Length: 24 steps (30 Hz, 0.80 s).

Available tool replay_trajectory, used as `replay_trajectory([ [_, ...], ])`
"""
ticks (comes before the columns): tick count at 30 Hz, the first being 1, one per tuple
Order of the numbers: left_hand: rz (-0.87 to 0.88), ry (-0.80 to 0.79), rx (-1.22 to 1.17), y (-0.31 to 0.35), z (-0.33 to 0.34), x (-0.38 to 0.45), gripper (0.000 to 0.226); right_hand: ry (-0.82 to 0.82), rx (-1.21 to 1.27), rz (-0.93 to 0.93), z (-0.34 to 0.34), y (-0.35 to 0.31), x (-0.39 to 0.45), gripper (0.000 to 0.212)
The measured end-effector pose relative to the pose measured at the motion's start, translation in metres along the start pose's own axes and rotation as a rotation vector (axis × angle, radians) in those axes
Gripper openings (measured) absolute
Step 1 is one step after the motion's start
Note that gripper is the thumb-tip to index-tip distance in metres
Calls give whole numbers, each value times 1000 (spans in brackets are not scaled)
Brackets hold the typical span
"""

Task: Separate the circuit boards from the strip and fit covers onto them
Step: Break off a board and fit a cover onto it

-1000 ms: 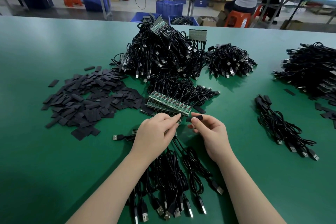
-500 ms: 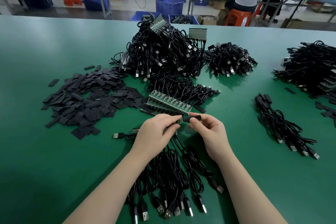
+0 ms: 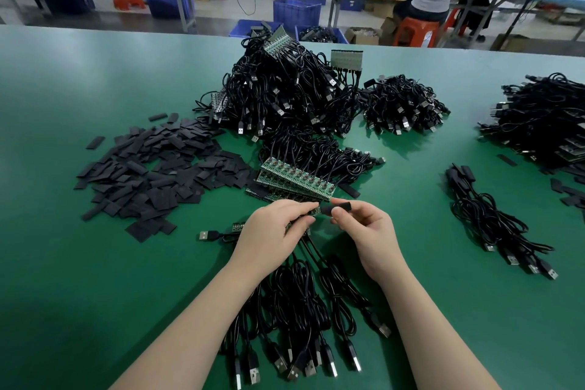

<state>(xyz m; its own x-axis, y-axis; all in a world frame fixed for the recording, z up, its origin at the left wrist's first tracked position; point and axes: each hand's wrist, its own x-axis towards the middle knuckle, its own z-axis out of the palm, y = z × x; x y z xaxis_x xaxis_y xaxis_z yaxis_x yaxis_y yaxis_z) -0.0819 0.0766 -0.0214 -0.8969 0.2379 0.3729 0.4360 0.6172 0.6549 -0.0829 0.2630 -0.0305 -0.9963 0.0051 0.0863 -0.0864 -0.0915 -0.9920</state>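
Green felt covers the table (image 3: 95, 279), and both hands meet just above its middle, nearer the front edge. The left hand (image 3: 269, 231) has its fingers curled round a small circuit board (image 3: 311, 211), pinching it at the fingertips with its black cable trailing down towards the front edge. The right hand (image 3: 367, 231) pinches a black cover (image 3: 340, 206) between thumb and forefinger, the sleeve lying level with its open end right against the tip of that board; how far the board has gone in, I cannot tell. Just behind the hands lie strips of green circuit boards (image 3: 294, 179) stacked on a slant, their cables running back into a big heap of cables (image 3: 285, 95) towards the far edge. Towards the left edge a pile of flat black covers (image 3: 152, 174) is spread out. Under the wrists a bunch of USB cables (image 3: 297, 326) fans to the front edge. Towards the right edge sits a bundle of cables (image 3: 493, 222), with another dark heap (image 3: 544, 117) at that edge beyond it.
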Motion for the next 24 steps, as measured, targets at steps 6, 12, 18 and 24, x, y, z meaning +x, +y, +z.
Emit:
replay_trajectory([
  [6, 25, -19, 16, 1, -1, -1, 29, -8, -34, -19, 2, -1, -1, 14],
  [12, 8, -18, 32, 2, -1, 0, 28, -24, -36, -6, 1, -1, -1, 14],
  [18, 12, -34, 34, 2, -1, 0, 29, -41, -56, -33, 2, -1, -2, 14],
  [24, 3, -8, 8, 1, -1, -1, 32, -58, -75, -31, 3, -3, -2, 18],
])
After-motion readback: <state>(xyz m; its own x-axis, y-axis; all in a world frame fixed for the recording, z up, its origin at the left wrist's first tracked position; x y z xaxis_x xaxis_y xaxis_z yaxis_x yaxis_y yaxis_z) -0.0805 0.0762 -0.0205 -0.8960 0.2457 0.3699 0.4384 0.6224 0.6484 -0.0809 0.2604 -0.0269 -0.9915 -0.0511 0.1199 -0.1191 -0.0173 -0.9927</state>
